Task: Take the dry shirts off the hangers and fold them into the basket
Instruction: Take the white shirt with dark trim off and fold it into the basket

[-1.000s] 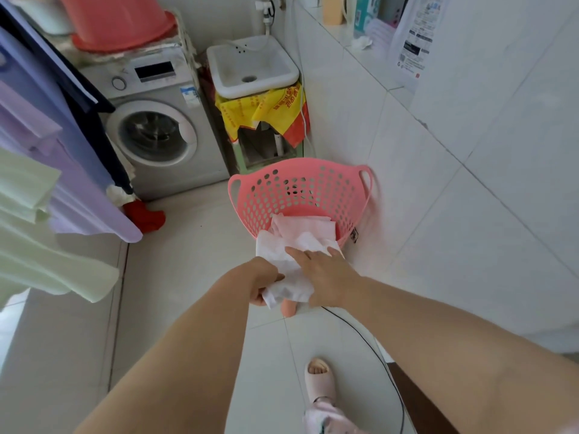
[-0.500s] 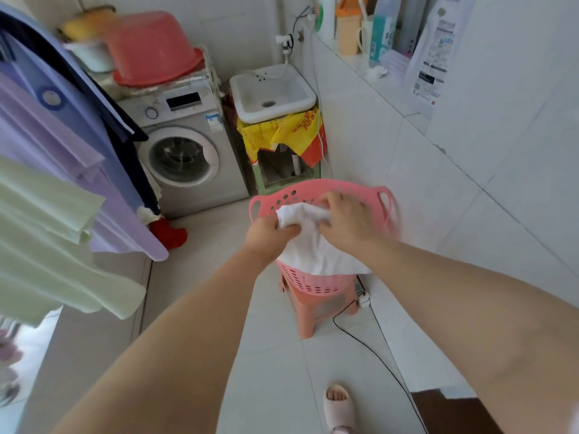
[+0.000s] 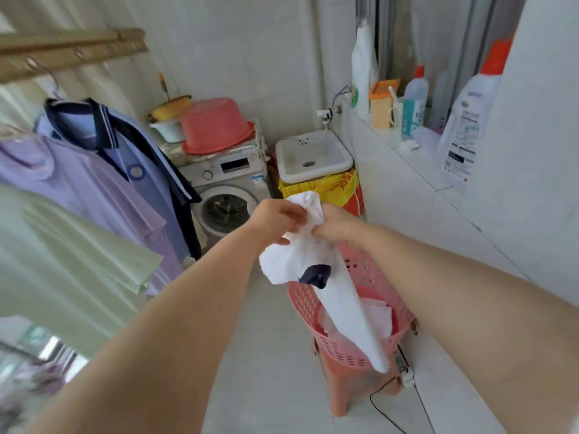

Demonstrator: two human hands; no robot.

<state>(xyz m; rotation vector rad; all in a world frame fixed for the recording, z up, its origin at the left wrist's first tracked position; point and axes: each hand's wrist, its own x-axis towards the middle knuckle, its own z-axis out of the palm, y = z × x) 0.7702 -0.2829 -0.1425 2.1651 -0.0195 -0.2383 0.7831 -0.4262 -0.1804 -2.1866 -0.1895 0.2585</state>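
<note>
Washing machine (image 3: 226, 195) behind; left hand (image 3: 279, 218), right hand (image 3: 337, 228) raised shirt (image 3: 308, 261) above basket (image 3: 305, 303).

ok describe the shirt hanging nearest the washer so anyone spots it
Find the white washing machine at the back wall. Just left hangs a light blue polo shirt. Only it has a navy striped collar; the lilac shirt and pale green shirt don't.

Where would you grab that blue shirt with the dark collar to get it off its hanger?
Probably at the shoulder beside the collar of the blue shirt, coming from the washing machine side: the purple shirt crowds its other side, and it hangs from the hanger at the neck, so a shoulder should slip off first.
</note>
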